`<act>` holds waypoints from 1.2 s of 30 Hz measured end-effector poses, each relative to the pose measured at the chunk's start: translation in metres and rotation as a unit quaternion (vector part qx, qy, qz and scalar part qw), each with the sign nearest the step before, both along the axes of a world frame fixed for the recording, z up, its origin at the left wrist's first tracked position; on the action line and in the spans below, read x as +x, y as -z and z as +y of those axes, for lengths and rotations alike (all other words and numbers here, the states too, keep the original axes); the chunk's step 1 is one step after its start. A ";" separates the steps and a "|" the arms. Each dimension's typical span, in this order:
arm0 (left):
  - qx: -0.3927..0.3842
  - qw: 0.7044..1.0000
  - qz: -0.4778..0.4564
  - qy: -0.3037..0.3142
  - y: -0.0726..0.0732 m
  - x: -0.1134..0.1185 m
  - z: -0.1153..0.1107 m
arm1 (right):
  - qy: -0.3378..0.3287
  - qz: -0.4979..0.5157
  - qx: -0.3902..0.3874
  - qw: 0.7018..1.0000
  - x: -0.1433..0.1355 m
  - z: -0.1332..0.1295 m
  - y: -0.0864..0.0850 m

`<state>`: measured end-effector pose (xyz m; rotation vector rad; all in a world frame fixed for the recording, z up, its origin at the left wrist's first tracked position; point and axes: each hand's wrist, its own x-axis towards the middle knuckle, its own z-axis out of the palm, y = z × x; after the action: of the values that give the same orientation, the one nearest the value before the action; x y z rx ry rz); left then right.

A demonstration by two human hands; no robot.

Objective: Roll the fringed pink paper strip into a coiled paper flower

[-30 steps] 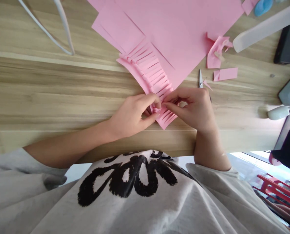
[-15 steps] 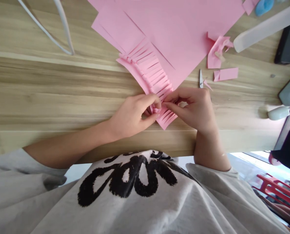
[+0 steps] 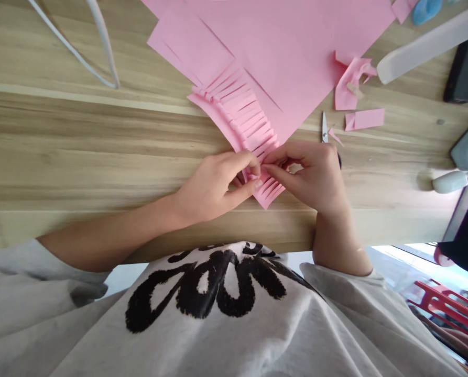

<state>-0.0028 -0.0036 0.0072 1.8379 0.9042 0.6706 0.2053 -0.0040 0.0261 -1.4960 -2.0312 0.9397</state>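
Observation:
A strip of pink paper [image 3: 253, 123], cut into a fringe of narrow slits, lies slantwise in front of me. Many of its strips are curled over along the left side. My left hand [image 3: 221, 183] is closed at the lower part of the strip, thumb and forefinger bent around the fringe's curled edge. Right beside it, my right hand [image 3: 310, 170] pinches the end of one fringe strip between thumb and forefinger. The fingertips of both hands nearly meet. Lower slits show uncurled between and below the hands.
Large pink sheets [image 3: 296, 42] lie beyond the fringe. To the right are scissors [image 3: 324, 128], partly behind my right hand, paper scraps [image 3: 351, 86], a whitish translucent strip [image 3: 430, 44], and a black object [image 3: 465, 70]. A white cable [image 3: 108, 52] loops at upper left on the wooden table [image 3: 61, 152].
Hardly anything differs. My left thumb has shifted slightly to the right; both hands stay at the same spot on the fringe.

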 end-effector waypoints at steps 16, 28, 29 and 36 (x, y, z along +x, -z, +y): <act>-0.005 1.000 0.009 -0.006 0.000 0.001 0.000 | 0.006 -0.013 0.004 1.000 -0.003 -0.001 -0.002; 0.001 1.000 0.012 -0.005 -0.001 0.001 0.000 | -0.002 -0.009 0.006 1.000 -0.003 -0.001 -0.001; 0.003 1.000 0.010 -0.005 -0.001 0.001 0.000 | -0.003 -0.004 0.011 1.000 -0.003 -0.001 0.000; -0.004 1.000 0.009 -0.003 -0.001 0.001 0.000 | -0.003 -0.009 0.007 1.000 -0.002 -0.001 0.000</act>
<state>-0.0017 -0.0035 0.0077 1.8370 0.9227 0.6548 0.2028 -0.0049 0.0264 -1.4952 -2.0523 0.9155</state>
